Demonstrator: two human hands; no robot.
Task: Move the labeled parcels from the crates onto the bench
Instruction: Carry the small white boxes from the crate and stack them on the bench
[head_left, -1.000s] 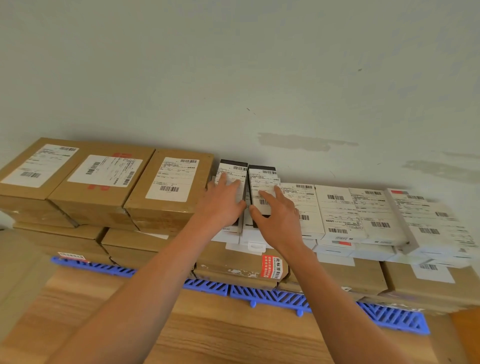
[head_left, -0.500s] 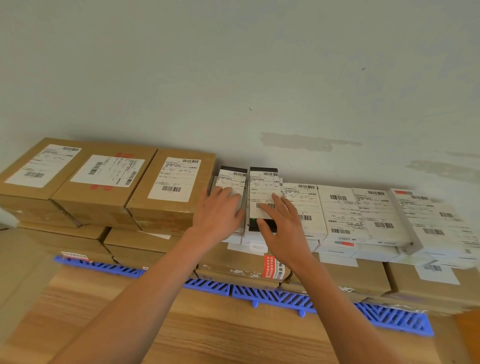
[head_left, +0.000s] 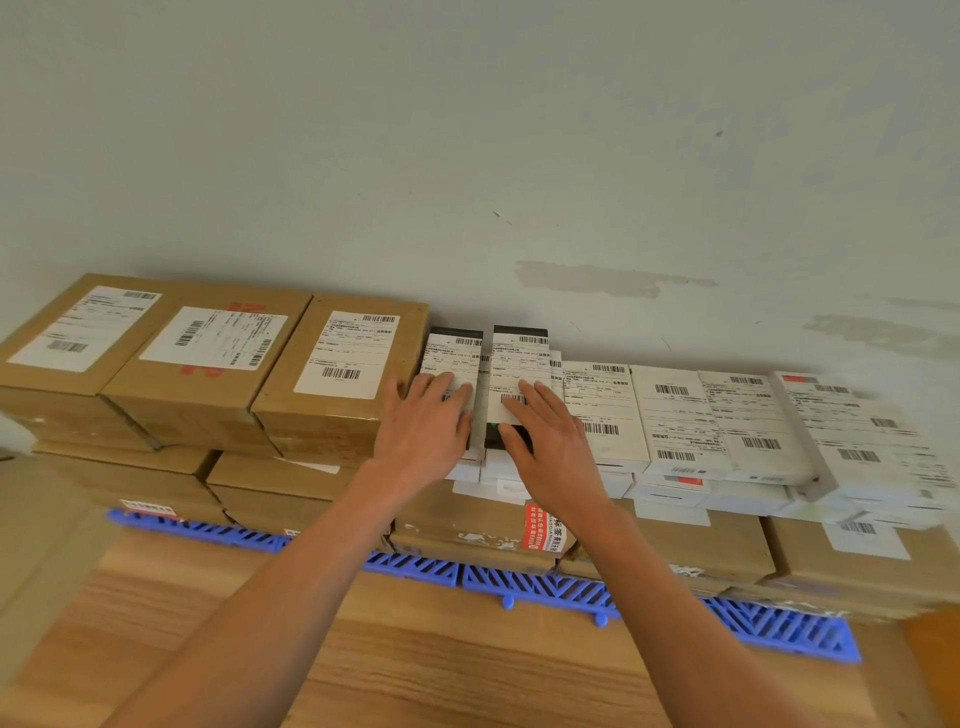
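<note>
Both hands flat on the two dark parcels, top of the stack against the wall – left hand (head_left: 423, 423) on the left parcel (head_left: 451, 358), right hand (head_left: 545, 434) on the right parcel (head_left: 519, 364). Fingers spread, palms pressing, nothing gripped. Best move: nudge each square with the white boxes (head_left: 675, 415) beside them, press evenly, don't tip the pile. Long axes run front-to-back, toward the wall – labels up, barcodes at the far end. Wooden bench (head_left: 415, 649) below
</note>
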